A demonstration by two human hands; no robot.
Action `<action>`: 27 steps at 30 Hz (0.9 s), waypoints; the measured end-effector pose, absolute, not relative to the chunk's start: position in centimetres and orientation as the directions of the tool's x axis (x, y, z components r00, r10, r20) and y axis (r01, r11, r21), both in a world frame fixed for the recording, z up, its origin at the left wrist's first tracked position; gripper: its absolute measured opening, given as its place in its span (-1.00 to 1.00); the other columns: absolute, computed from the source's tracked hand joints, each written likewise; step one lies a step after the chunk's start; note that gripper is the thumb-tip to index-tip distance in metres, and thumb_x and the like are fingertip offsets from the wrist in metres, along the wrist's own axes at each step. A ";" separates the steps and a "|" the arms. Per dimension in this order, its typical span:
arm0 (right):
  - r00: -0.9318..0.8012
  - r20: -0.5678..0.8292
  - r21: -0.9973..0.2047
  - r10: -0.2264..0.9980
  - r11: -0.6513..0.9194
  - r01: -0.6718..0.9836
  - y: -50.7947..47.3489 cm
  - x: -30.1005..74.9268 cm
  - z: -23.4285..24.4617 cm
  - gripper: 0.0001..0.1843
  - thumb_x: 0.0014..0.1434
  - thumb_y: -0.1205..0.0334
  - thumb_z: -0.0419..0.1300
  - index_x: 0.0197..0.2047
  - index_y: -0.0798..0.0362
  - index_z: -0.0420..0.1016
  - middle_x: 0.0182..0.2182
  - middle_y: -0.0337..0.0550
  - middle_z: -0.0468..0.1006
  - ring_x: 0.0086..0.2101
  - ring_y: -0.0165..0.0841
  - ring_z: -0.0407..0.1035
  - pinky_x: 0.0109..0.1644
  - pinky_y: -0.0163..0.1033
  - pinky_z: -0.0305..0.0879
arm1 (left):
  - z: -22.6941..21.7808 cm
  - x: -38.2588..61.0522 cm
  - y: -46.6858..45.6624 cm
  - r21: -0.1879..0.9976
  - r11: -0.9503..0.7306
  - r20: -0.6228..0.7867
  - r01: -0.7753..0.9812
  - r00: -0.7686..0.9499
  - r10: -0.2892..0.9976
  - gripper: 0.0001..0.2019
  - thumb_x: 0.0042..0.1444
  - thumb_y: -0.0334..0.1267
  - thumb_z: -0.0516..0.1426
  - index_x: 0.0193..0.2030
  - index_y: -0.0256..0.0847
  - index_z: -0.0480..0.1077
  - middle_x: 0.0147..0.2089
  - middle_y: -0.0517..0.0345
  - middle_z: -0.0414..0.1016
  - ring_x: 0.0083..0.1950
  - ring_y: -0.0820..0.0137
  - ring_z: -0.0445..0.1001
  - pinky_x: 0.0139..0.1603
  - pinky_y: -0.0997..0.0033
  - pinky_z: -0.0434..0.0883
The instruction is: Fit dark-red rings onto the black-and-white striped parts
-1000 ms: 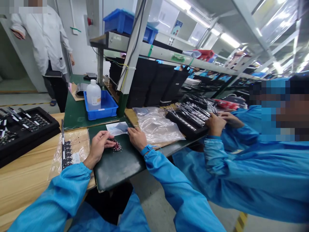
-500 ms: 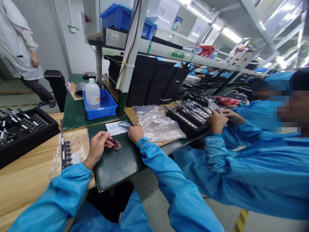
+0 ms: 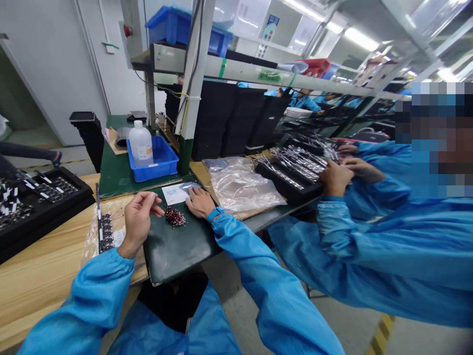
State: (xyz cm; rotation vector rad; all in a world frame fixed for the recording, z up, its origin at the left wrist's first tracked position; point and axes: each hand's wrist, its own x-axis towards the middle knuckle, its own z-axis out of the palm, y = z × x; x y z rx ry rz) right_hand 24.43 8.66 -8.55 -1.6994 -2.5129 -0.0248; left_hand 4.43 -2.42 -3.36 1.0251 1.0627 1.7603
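My left hand point(image 3: 138, 217) is raised just left of a small pile of dark red parts with pale ends point(image 3: 175, 216), its thumb and fingertips pinched together. Whatever sits in that pinch is too small to make out. My right hand point(image 3: 200, 202) lies with fingers stretched out beside the pile, fingertips at a small clear plastic bag point(image 3: 187, 186) on a white printed sheet point(image 3: 173, 195). Pile and sheet rest on a dark green mat point(image 3: 181, 251). Under my left forearm, a strip of black circuit boards point(image 3: 105, 231) lies on clear plastic wrap.
A blue tray point(image 3: 157, 170) holds a white bottle point(image 3: 141, 143). A large clear bag point(image 3: 244, 190) lies to the right, beside a black tray of metallic strips point(image 3: 295, 170) where co-workers' hands work. Another loaded black tray point(image 3: 44, 207) stands left. A shelf post point(image 3: 192, 93) rises behind.
My left hand has lifted slightly away from the pile, to the left. My right hand has let go of the small bag and its fingers have straightened. The walking person has moved mostly out of view.
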 end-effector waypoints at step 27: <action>-0.370 0.276 -0.679 0.887 0.452 0.578 12.1 21.5 -9.1 -0.79 0.21 0.24 0.19 -0.26 0.10 0.66 -0.25 -0.07 0.70 -0.21 -0.20 0.54 -0.03 -0.15 0.38 | -6.2 -13.0 -3.1 0.660 0.111 0.285 0.743 -0.384 0.878 -0.69 0.12 0.00 0.17 -0.37 -0.23 0.54 -0.47 0.16 0.54 -0.42 0.36 0.46 -0.41 0.44 0.28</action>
